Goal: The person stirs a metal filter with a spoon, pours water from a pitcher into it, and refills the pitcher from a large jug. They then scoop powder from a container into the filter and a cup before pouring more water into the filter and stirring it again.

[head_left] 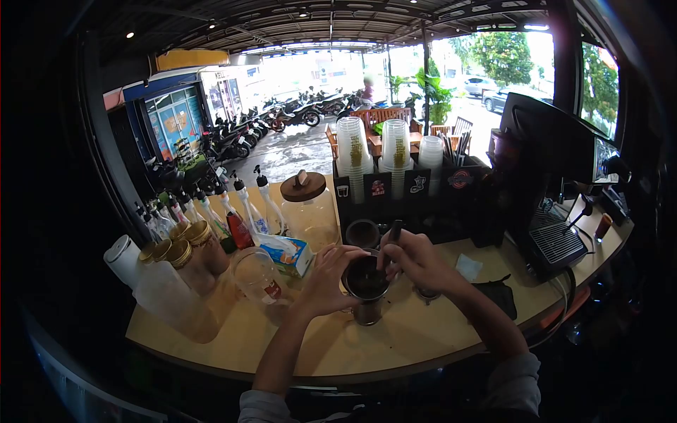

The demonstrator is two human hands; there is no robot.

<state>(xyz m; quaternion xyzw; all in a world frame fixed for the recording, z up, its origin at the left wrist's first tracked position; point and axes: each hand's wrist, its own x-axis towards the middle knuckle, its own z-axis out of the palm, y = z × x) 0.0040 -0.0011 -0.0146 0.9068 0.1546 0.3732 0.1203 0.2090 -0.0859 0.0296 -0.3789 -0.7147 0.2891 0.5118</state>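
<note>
A round vessel (367, 278) with dark contents stands upright on the wooden counter (416, 330). Around its left rim curls my left hand (329, 279), fingers and thumb gripping the side. My right hand (416, 261) is closed on a dark-handled tool (395, 230) over the vessel's right side; the tool's lower end is hidden. Just behind the vessel sits a dark round container (362, 233). To the left are a clear plastic jar (255, 273) and a blue and green tissue box (288, 255).
Pump bottles (236, 227) and gold-lidded jars (204, 243) line the left side. A wooden-lidded glass jar (310, 215) stands behind the tissue box. Stacked plastic cups (354, 151) rise at the back. At right are a coffee machine (553, 233) and a dark cloth (498, 297).
</note>
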